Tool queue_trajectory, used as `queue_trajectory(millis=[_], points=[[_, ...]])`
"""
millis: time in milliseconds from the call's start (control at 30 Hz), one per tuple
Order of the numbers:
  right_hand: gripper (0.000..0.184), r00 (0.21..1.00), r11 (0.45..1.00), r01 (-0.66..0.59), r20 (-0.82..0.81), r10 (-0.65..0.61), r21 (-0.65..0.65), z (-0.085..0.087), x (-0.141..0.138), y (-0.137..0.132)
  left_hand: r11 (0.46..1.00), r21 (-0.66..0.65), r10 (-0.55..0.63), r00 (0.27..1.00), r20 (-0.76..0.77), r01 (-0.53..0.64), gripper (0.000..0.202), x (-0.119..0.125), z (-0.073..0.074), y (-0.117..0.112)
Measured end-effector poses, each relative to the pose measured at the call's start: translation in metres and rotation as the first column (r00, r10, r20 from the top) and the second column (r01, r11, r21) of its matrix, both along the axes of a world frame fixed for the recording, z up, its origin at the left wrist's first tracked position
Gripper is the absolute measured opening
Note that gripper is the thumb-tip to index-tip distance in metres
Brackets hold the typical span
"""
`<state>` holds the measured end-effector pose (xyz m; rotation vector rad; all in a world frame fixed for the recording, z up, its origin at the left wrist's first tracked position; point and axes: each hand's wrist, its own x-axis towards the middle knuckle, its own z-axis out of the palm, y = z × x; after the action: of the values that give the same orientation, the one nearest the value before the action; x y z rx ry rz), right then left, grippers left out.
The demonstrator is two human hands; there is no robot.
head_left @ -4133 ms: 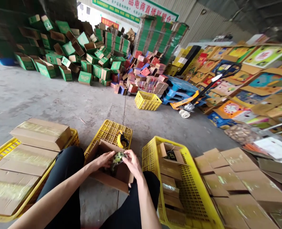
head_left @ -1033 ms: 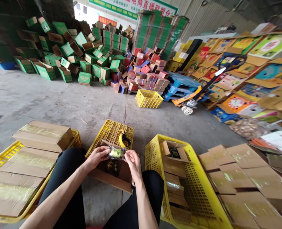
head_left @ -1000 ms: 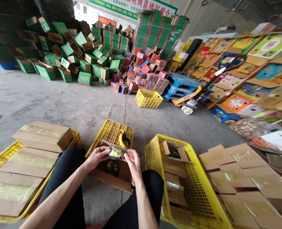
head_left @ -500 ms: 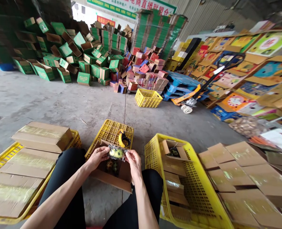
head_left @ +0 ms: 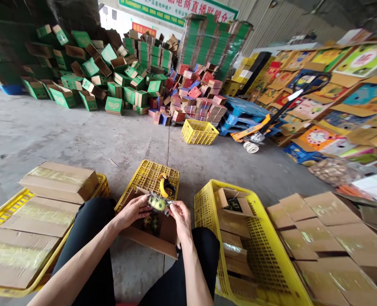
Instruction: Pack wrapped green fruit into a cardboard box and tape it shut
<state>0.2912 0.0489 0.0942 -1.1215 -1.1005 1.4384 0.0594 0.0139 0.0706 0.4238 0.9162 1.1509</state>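
Note:
Between my two hands is a small clear plastic packet [head_left: 157,202] with yellow-green round pieces inside; their kind I cannot make out. My left hand [head_left: 136,211] pinches its left end, and my right hand [head_left: 179,214] grips the right end. Just below it, an open cardboard box [head_left: 163,239] holds more dark, shiny packets [head_left: 151,224], partly covered by my hands. The box rests against an upturned yellow crate [head_left: 147,174] in front of my knees. A yellow and black tape dispenser [head_left: 166,186] lies on that crate, just beyond the packet.
Taped cartons [head_left: 37,216] fill a yellow crate at my left. On the right, a yellow crate [head_left: 265,250] holds several cartons, one open, beside stacked cartons [head_left: 335,229]. Farther off are a yellow basket [head_left: 200,132], a pallet jack [head_left: 255,137] and heaped green boxes [head_left: 114,105].
The packet has tilted and crumpled slightly between my hands, its right end a little lower. Both hands keep hold of it. The whole view has shifted slightly.

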Motion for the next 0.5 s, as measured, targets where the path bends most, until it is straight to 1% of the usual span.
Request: queue_trajectory(millis=[67, 133, 200, 267, 400, 467, 500], points=[[0.044, 1.000, 1.000, -0.013, 0.014, 0.013, 0.011, -0.0009, 0.0013, -0.0002, 0.998, 0.029, -0.060, 0.998, -0.018, 0.061, 0.059, -0.0003, 0.0029, -0.0024], [0.044, 0.999, 0.999, -0.029, 0.036, 0.028, 0.019, -0.0019, 0.0023, -0.0003, 0.993, 0.066, -0.096, 0.994, -0.042, 0.098, 0.054, -0.0010, 0.0039, -0.0038], [0.044, 0.997, 0.999, -0.045, 0.058, 0.044, 0.016, -0.0028, 0.0027, 0.0001, 0.991, 0.097, -0.092, 0.994, -0.054, 0.097, 0.049, -0.0022, 0.0032, -0.0039], [0.046, 0.998, 0.999, -0.053, 0.042, 0.054, -0.012, -0.0036, 0.0023, 0.0007, 0.990, 0.114, -0.074, 0.996, -0.052, 0.080, 0.048, -0.0032, 0.0023, -0.0031], [0.067, 0.996, 0.983, -0.081, -0.052, 0.073, -0.167, -0.0042, -0.0002, 0.0005, 0.990, 0.132, -0.052, 0.998, -0.031, 0.056, 0.054, -0.0024, 0.0041, -0.0030], [0.075, 0.988, 0.957, -0.146, -0.089, 0.128, -0.249, -0.0036, -0.0018, -0.0013, 0.987, 0.154, -0.043, 0.999, -0.016, 0.045, 0.054, -0.0009, 0.0063, -0.0042], [0.075, 0.982, 0.944, -0.181, -0.106, 0.157, -0.275, -0.0029, -0.0024, -0.0025, 0.986, 0.165, -0.039, 0.999, -0.009, 0.040, 0.053, -0.0001, 0.0072, -0.0048]])
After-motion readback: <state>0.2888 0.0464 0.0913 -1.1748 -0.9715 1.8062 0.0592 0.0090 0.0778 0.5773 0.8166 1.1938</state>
